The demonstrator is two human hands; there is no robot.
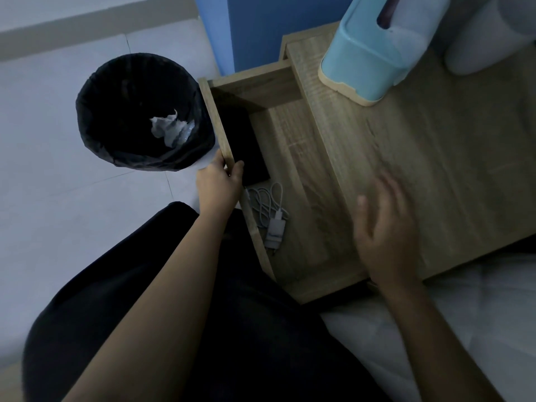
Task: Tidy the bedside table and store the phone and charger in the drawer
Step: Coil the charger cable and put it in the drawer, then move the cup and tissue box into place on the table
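Dark-clothed lap fills the near edge, cut off by frame. Left hand [219, 181] pinches the drawer [293, 158] front panel, thumb inside, fingers outside. Right hand [387, 230] is motion-blurred over the drawer/tabletop [435, 158] edge, fingers spread, gripping nothing. Phone [246, 146] lies in the drawer against the front panel, dark & hard to make out; charger [271, 216] w/ coiled cable just beside it. Bin [139, 111] w/ crumpled tissue [171, 130] stands outside the drawer front. Blue tissue box [374, 50] sits on the tabletop, top cut off.
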